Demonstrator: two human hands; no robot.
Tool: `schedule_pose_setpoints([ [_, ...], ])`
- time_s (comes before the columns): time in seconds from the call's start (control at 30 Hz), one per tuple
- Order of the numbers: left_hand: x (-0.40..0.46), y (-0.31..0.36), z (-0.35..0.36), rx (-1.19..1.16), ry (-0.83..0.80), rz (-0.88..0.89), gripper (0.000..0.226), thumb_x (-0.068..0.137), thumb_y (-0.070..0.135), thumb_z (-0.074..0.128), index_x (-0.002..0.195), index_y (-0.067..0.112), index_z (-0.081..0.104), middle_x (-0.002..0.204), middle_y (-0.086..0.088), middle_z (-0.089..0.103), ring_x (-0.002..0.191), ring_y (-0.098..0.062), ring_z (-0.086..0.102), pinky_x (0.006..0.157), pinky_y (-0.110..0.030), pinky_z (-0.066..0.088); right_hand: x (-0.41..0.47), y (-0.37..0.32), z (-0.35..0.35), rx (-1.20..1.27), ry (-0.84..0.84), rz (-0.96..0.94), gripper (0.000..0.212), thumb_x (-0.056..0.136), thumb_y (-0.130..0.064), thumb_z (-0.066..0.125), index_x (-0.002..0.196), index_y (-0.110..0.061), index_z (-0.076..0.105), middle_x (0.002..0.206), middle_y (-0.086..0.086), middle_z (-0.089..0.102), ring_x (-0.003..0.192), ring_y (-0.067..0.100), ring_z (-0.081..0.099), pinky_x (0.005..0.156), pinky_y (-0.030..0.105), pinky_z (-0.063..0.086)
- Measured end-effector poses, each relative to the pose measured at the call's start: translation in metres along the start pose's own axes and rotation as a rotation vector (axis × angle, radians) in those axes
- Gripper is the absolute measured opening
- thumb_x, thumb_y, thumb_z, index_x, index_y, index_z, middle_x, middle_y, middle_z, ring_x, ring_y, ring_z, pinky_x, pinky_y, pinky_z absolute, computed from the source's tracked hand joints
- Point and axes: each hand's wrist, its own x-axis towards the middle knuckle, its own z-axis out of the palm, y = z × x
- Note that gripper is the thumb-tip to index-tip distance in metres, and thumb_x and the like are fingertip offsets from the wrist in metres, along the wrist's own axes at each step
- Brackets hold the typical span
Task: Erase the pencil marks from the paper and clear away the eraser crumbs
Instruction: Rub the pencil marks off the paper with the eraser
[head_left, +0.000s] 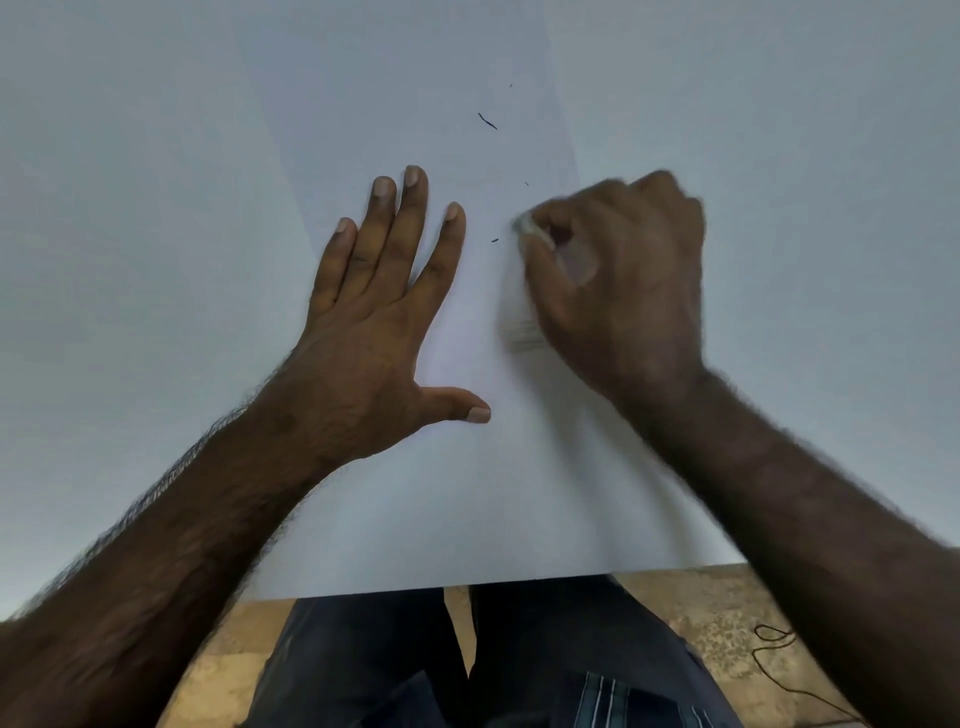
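White paper (467, 493) on a pale table (130, 208); left hand (374, 312) flat, right hand (618, 280) gripping an eraser (527, 228).

Paper (467, 493) showing white on a pale grey-blue table (130, 208). Crumbs (488, 121) showing dark, near black. Eraser (530, 228) looking whitish, blurred. Trousers (363, 665) showing dark navy; cloth (618, 701) showing teal-and-white stripes. Floor (717, 613) showing mottled tan.

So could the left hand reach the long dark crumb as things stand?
Probably yes: the left hand lies flat on the paper, and only bare sheet separates its fingertips from the long crumb.
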Motion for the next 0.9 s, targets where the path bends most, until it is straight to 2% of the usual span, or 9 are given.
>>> schedule_pose_setpoints([
  [0.13, 0.000, 0.000, 0.002, 0.005, 0.017, -0.007, 0.135, 0.069, 0.093, 0.049, 0.166, 0.021, -0.010, 0.172, -0.009, -0.024, 0.158, -0.027, -0.025, 0.129, -0.045, -0.011, -0.049, -0.027, 0.003, 0.053, -0.129, -0.160, 0.013, 0.097, -0.025, 0.071, 0.102, -0.017, 0.080, 0.096, 0.005, 0.077, 0.090, 0.035, 0.065, 0.080, 0.046, 0.047],
  [0.2, 0.001, -0.001, 0.003, 0.016, 0.020, -0.005, 0.136, 0.069, 0.094, 0.050, 0.166, 0.020, -0.010, 0.172, -0.010, -0.023, 0.159, -0.027, -0.024, 0.129, -0.046, -0.011, -0.050, -0.026, 0.004, 0.048, -0.134, -0.197, 0.016, 0.098, -0.026, 0.071, 0.103, -0.014, 0.080, 0.097, 0.006, 0.077, 0.090, 0.034, 0.066, 0.081, 0.046, 0.048],
  [0.33, 0.001, -0.003, 0.004, 0.010, 0.019, 0.001, 0.139, 0.066, 0.095, 0.053, 0.166, 0.021, -0.010, 0.172, -0.009, -0.024, 0.158, -0.027, -0.025, 0.127, -0.045, -0.013, -0.003, -0.002, 0.004, -0.044, 0.015, -0.080, 0.022, 0.104, -0.038, 0.062, 0.100, -0.026, 0.080, 0.095, -0.004, 0.076, 0.092, 0.032, 0.062, 0.082, 0.042, 0.038],
  [0.43, 0.003, -0.004, 0.005, 0.013, 0.013, -0.001, 0.139, 0.067, 0.097, 0.050, 0.166, 0.021, -0.012, 0.171, -0.009, -0.026, 0.158, -0.028, -0.027, 0.127, -0.046, -0.014, 0.012, 0.005, 0.006, 0.045, 0.058, 0.020, 0.022, 0.103, -0.038, 0.062, 0.101, -0.025, 0.080, 0.099, -0.008, 0.077, 0.096, 0.024, 0.062, 0.088, 0.040, 0.039],
  [0.67, 0.004, 0.000, 0.004, 0.027, 0.000, -0.016, 0.142, 0.064, 0.097, 0.051, 0.165, 0.021, -0.015, 0.171, -0.010, -0.026, 0.158, -0.030, -0.026, 0.129, -0.051, -0.008, 0.003, 0.001, 0.000, 0.129, -0.015, 0.093, 0.020, 0.102, -0.037, 0.065, 0.107, -0.023, 0.079, 0.101, -0.007, 0.075, 0.099, 0.022, 0.060, 0.092, 0.038, 0.043],
  [0.8, 0.001, 0.002, -0.003, 0.029, -0.002, -0.023, 0.143, 0.065, 0.095, 0.056, 0.165, 0.021, -0.013, 0.172, -0.011, -0.025, 0.159, -0.029, -0.024, 0.129, -0.049, -0.007, -0.026, -0.012, -0.007, 0.101, -0.085, 0.074, 0.016, 0.102, -0.031, 0.067, 0.108, -0.021, 0.078, 0.101, -0.002, 0.074, 0.096, 0.026, 0.061, 0.087, 0.043, 0.045],
  [0.9, -0.001, 0.005, -0.008, 0.033, -0.021, -0.029, 0.139, 0.067, 0.096, 0.050, 0.166, 0.020, -0.012, 0.172, -0.012, -0.024, 0.159, -0.029, -0.023, 0.130, -0.049, -0.006, -0.053, -0.020, -0.008, 0.063, -0.139, 0.065, 0.015, 0.101, -0.028, 0.069, 0.110, -0.019, 0.078, 0.102, 0.001, 0.074, 0.096, 0.027, 0.062, 0.084, 0.045, 0.047],
])
